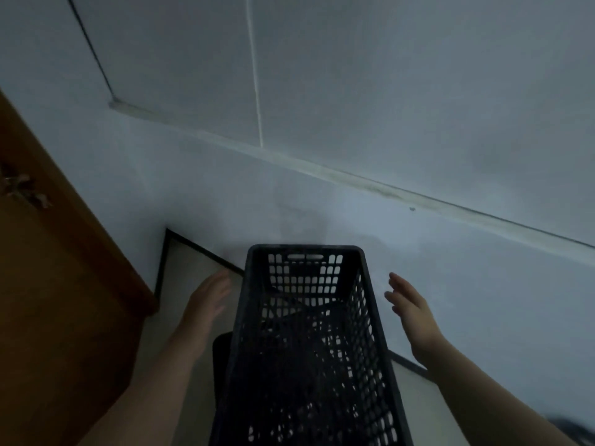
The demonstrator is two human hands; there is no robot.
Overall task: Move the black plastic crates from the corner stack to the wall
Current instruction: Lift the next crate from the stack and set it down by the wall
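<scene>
A black perforated plastic crate (257,320) stands in the lower middle of the view, its far end close to the white wall (354,107). It sits on top of at least one more black crate (221,358), whose edge shows at its lower left. My left hand (207,300) hovers beside the crate's left side, fingers spread, a small gap from the rim. On the other side my right hand (407,304) is also spread and clear of the crate. Neither hand holds anything.
A brown wooden door (64,284) fills the left edge. Pale floor (186,268) with a dark skirting line shows between the door and the crates. A ledge line runs diagonally across the wall. The room is dim.
</scene>
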